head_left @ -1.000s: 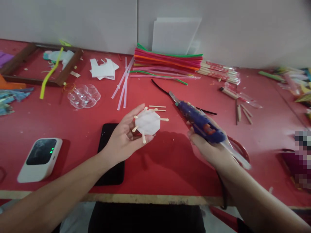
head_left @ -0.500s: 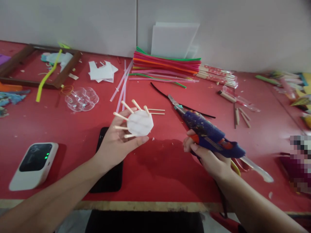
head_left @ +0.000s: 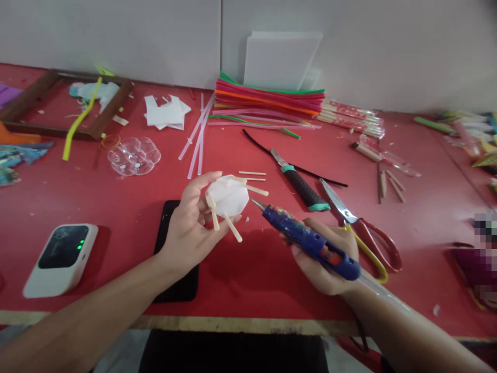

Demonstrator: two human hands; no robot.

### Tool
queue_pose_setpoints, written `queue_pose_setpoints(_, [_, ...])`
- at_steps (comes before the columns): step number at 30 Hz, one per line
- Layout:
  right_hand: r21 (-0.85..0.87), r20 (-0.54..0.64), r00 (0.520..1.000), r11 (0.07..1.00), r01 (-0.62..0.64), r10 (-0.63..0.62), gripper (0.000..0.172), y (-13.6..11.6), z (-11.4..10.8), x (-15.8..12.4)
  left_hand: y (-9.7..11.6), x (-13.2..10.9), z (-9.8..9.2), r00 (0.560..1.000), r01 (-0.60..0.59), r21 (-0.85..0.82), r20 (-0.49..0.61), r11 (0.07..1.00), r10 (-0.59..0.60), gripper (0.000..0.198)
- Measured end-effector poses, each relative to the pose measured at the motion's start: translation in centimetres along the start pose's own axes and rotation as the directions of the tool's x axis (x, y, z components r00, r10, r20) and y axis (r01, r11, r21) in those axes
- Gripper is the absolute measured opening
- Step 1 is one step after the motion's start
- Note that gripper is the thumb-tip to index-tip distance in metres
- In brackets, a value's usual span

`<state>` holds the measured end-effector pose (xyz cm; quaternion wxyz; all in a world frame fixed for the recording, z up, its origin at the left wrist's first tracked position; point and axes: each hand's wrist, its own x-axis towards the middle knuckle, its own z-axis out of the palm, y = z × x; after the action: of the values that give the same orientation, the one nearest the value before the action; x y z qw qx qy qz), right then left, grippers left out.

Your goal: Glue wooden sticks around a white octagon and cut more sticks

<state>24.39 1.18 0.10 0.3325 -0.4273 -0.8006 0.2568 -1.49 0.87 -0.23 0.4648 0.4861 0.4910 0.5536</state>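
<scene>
My left hand point(head_left: 190, 223) is closed round the edge of a white many-sided disc point(head_left: 229, 198) with several short pale sticks fixed along its rim. The disc is held above the red table, its flat face toward me. My right hand point(head_left: 326, 259) grips a blue glue gun point(head_left: 306, 235) with a clear glue stick coming out of its back end. The gun's metal tip points at the disc's right edge, a small gap away. Two thin sticks point(head_left: 252, 176) lie on the table just behind the disc.
Scissors point(head_left: 345, 212) and a black-handled knife point(head_left: 303, 186) lie behind the glue gun. A black phone point(head_left: 178, 285) is under my left wrist, with a white device point(head_left: 58, 261) left of it. Coloured pipe cleaners point(head_left: 267, 101), a clear palette point(head_left: 134, 156) and a brown frame point(head_left: 97, 124) sit farther back.
My left hand has turned the disc, so its sticks now point right and toward me. The glue gun has moved left and down, its tip now near the disc, uncovering the scissors.
</scene>
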Motion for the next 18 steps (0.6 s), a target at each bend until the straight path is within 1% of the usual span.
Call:
queue_pose_setpoints(3, [0.004, 0.02, 0.998, 0.998, 0.063, -0.063, 0.012, -0.1, 0.16, 0.21, 0.05, 0.01, 0.09, 0.998, -0.057, 0.029, -0.008, 0.998, 0.057, 0.065])
queue_pose_setpoints(8, [-0.006, 0.028, 0.995, 0.996, 0.092, -0.092, 0.015, -0.24, 0.21, 0.5, 0.07, 0.1, 0.07, 0.989, -0.15, 0.058, 0.011, 0.987, 0.15, 0.063])
queue_pose_setpoints(13, [0.005, 0.034, 0.994, 0.995, 0.103, -0.103, 0.016, -0.2, 0.16, 0.49, 0.03, -0.05, -0.1, 0.989, -0.149, 0.125, 0.018, 0.981, 0.148, 0.063])
queue_pose_setpoints(18, [-0.01, 0.042, 0.996, 0.997, 0.083, -0.082, 0.014, -0.25, 0.19, 0.57, -0.35, -0.27, -0.28, 0.988, -0.152, 0.115, 0.022, 0.982, 0.15, 0.066])
